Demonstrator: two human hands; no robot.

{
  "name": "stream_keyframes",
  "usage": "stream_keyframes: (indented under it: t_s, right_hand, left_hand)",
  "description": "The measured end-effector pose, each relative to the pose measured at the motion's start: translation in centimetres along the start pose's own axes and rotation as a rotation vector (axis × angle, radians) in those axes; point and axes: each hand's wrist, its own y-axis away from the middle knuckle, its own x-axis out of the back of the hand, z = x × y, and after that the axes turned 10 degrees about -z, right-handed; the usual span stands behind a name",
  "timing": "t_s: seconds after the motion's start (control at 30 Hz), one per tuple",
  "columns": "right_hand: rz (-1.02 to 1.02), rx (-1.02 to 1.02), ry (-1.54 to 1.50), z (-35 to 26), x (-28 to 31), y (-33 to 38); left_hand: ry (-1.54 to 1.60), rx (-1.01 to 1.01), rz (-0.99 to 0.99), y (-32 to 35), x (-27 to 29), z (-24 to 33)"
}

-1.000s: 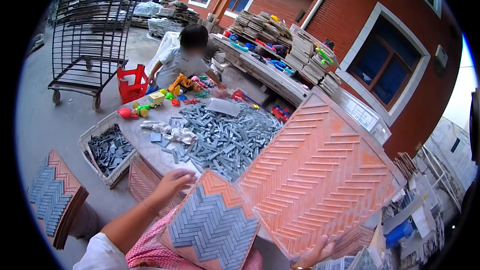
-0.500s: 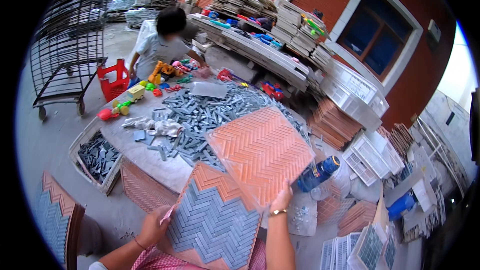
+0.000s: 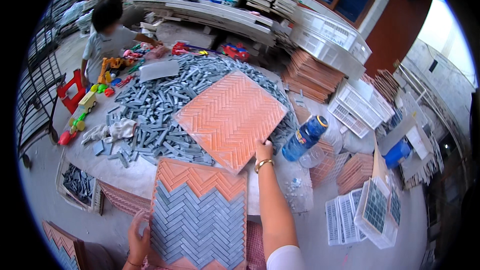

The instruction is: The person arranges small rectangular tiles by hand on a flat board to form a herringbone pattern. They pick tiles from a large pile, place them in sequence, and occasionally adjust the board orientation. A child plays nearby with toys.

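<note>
My right hand (image 3: 264, 153) grips the near right edge of an orange herringbone-patterned tile mould (image 3: 232, 119), which has slots but no strips in it. The mould is over the heap of grey tile strips (image 3: 165, 135) on the table. A second mould (image 3: 199, 220) stands tilted against my lap. Grey strips fill most of its zigzag pattern, while orange shows along its top and bottom. Beside its left edge is my left hand (image 3: 139, 237), fingers apart; whether it touches the edge is hard to tell.
A blue bottle (image 3: 305, 137) stands right of the heap. White gloves (image 3: 112, 130) and toys (image 3: 107, 70) lie at the left, where a person (image 3: 107, 40) reaches across. A crate of dark strips (image 3: 80, 185) sits lower left. White baskets (image 3: 357, 105) and stacked orange moulds (image 3: 312, 77) are at the right.
The view has swung right. My right hand has carried the orange mould away from the filled one, uncovering its upper right corner. My left hand has loosened from the filled mould's edge.
</note>
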Motion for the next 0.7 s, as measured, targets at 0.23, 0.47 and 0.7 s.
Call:
stream_keyframes:
  t_s: [0.23, 0.47, 0.7]
  right_hand:
    - [-0.360, 0.713, 0.743, -3.9, 1.7, 11.0]
    - [-0.645, 0.545, 1.144, 0.8, 2.3, 20.9]
    - [-0.692, 0.486, 1.220, 1.3, 1.4, 21.3]
  left_hand:
    - [0.036, 0.017, 0.079, -0.1, -0.6, 0.9]
    - [0.011, -0.088, -0.026, -1.4, -1.4, 3.4]
    - [-0.011, -0.074, 0.026, -1.3, -0.6, 3.7]
